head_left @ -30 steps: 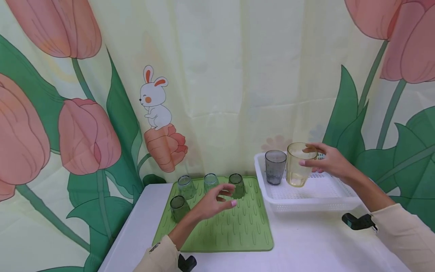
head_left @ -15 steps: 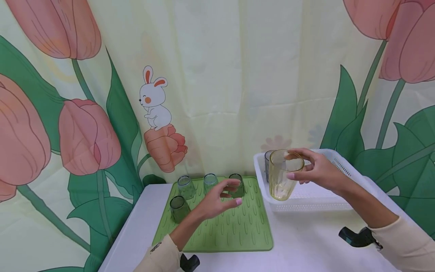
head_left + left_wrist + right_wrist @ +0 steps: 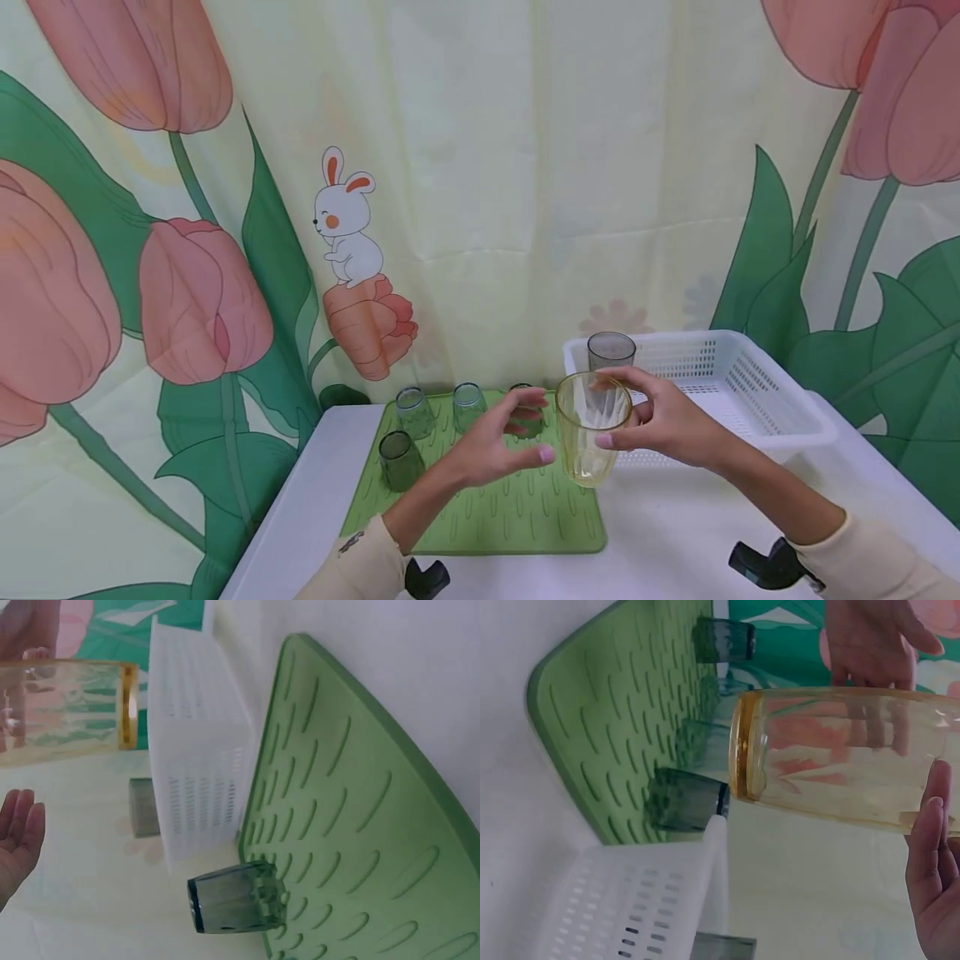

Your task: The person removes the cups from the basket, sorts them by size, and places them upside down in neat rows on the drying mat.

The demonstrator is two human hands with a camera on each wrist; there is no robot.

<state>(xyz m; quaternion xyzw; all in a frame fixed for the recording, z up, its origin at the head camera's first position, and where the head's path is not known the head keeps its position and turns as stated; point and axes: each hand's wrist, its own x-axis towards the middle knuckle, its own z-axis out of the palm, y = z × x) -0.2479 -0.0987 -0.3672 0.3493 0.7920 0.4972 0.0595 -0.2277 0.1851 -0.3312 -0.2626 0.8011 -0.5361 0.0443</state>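
Note:
My right hand [image 3: 663, 417] holds a yellow-tinted clear glass [image 3: 581, 446] near its rim, upright in the air over the right edge of the green mat. In the right wrist view the yellow glass [image 3: 817, 754] shows its thick amber base, with fingertips [image 3: 932, 817] against its side. My left hand [image 3: 487, 446], fingers spread and thumb apart, hovers over the mat a little left of that glass, holding nothing. Several smaller tinted glasses stand on the green drying mat [image 3: 517, 525], including a dark green glass [image 3: 400, 461]; the rearmost right one is partly hidden by my left hand.
A white perforated basket [image 3: 780, 400] stands right of the mat, with a grey tumbler [image 3: 611, 348] in its left end, partly behind the yellow glass. Mat and basket rest on a white table [image 3: 690, 533]. A tulip-patterned curtain [image 3: 487, 208] hangs behind.
My right hand has carried the yellow glass from over the basket leftward and nearer to me, up to the mat's right edge. My left hand has shifted slightly right.

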